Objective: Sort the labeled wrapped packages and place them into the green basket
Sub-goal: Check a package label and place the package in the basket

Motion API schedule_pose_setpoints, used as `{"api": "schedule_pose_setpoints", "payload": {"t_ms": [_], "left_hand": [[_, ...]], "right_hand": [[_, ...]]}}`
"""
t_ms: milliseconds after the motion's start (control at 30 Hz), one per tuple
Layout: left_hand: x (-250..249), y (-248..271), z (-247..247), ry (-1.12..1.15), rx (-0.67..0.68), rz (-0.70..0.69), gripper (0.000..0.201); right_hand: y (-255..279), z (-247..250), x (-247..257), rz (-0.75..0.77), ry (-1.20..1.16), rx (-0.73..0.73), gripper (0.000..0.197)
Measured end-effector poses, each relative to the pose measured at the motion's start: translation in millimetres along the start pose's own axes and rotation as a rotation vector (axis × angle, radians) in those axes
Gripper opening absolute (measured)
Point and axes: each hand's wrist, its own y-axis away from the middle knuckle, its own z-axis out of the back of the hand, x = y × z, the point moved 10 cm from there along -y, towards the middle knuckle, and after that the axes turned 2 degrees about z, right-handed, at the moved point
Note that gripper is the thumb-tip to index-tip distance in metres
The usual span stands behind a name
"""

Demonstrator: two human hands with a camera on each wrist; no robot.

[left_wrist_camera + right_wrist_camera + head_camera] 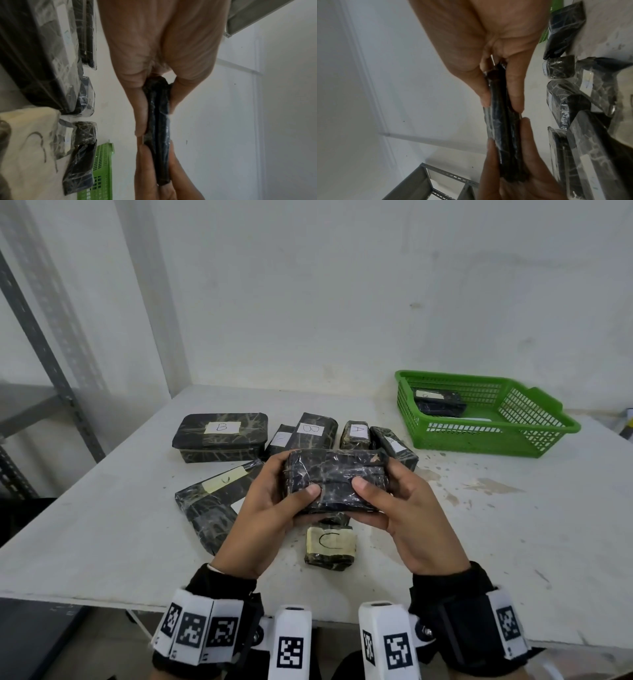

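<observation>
Both hands are closed on one thing: the left hand [270, 508] and the right hand [404, 508] grip the two ends of a flat, dark, marbled package wrapped in glossy plastic film [337, 481], thumbs lying on the face turned to the person and fingers curled behind it. It is held raised above the table, in front of the chest. The near face shows no label, so the two-handed hold is probably for turning the package over to find its letter before sorting it. The wrist views show it edge-on, thin, pinched between thumb and fingers on each side.

Just below the hands lies a small wrapped package with a pale label marked C [330, 546]. To the left a long wrapped package [209, 501] lies slanted, its label also seeming to read C. Behind are a broad boxy package marked B [219, 436], an upright one marked B [313, 433] and a small one marked A [356, 434], close together on the white table [102, 525].

The green plastic mesh basket [544, 426] stands well apart at the far right, already holding at least one dark package [440, 404].
</observation>
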Motion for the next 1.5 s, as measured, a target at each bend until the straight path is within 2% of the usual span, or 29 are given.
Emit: {"api": "schedule_pose_setpoints", "payload": {"t_ms": [133,300,533,700,833,933,1067,1167,1267,1300,1367,1433,1500], "left_hand": [[-4.4,0.3,-7.4,0.029,0.071,0.013,0.054],[-2.8,-1.3,-4.2,0.014,0.002,0.000,0.044],[-0.3,-0.6,-5.6,0.030,0.042,0.039,0.059],[-0.1,-1.1,-7.3,-0.037,0.022,0.012,0.053],[1.1,-2.0,-7.1,-0.098,0.041,0.021,0.059],[4.2,-3.3,0.1,-0.139,-0.012,0.032,0.068],[10.2,-1.4,-3.2,-0.101,-0.016,0.118,0.057],[5.2,-2.1,-7.7,-0.019,-0.034,0.119,0.055],[-1.7,-4.7,-0.2,0.026,-0.117,0.049,0.040],[-3.2,-4.6,0.9,0.018,-0.127,0.028,0.033],[-6.2,-3.2,1.1,-0.005,-0.123,-0.014,0.033],[-8.7,-1.4,-0.2,-0.031,-0.106,-0.049,0.041],[-10.2,0.5,0.0,-0.050,-0.097,-0.078,0.042]], "right_hand": [[-1.0,3.0,-2.2,-0.006,-0.014,-0.016,0.035],[-1.9,-2.9,-3.5,-0.026,-0.005,0.049,0.050],[-0.4,-0.6,-2.4,0.034,0.053,0.029,0.043],[0.6,-4.3,-1.8,0.056,0.073,0.049,0.056],[-0.9,-0.9,-0.8,0.111,0.119,0.005,0.050],[0.4,-1.1,6.4,0.200,0.161,-0.002,0.048],[1.5,-2.5,20.9,0.294,0.249,0.028,0.042],[1.8,-3.3,24.4,0.314,0.345,0.033,0.045],[1.8,-5.5,19.0,0.266,0.337,0.060,0.060],[1.9,-5.1,15.4,0.221,0.262,0.055,0.067],[0.8,-4.0,5.0,0.096,0.073,0.024,0.073],[-1.0,-4.6,-3.9,0.007,-0.022,-0.001,0.071],[-1.6,-5.3,-5.4,0.015,-0.023,-0.026,0.058]]}}
